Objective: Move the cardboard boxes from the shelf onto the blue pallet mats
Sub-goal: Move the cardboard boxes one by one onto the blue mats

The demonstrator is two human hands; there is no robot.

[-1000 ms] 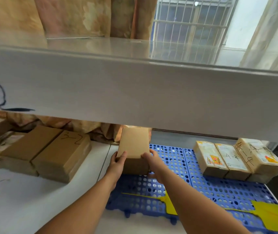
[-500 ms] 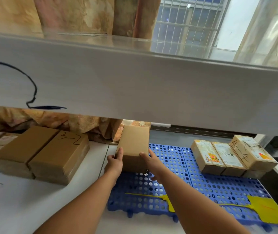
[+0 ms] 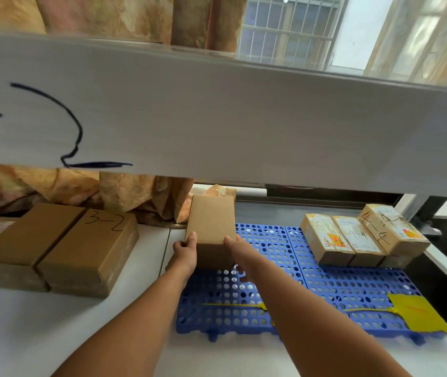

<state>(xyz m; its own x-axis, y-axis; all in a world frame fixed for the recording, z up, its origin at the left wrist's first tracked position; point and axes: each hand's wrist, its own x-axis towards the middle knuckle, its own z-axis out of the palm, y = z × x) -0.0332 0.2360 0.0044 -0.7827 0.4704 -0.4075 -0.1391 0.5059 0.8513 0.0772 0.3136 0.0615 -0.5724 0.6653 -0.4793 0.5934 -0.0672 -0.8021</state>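
Brown boxes: two brown boxes point(image 3: 53, 248) lie flat on the white worktop point(image 3: 53, 327) at the far left. They touch side by side, and the right one is marked "3-2".
Left grip: the left grip point(image 3: 185, 253) grasps the held box at its near left corner, with the thumb on the top face.
Held box: the held box point(image 3: 211, 221) is plain cardboard, between both grips, over the back left corner of the mats. I cannot tell if its bottom touches the mat.
Right grip: the right grip point(image 3: 237, 250) grasps the near right corner of the same box.
Blue pallet mats: two blue pallet mats point(image 3: 325, 289) with holes lie side by side on the worktop.
Labelled boxes: three labelled boxes point(image 3: 352, 238) marked "4-4" stand in a touching row at the back of the right mat. The rightmost one sits higher and tilted.
Yellow tags: two yellow tags point(image 3: 418, 314) lie near the front, one on each mat.
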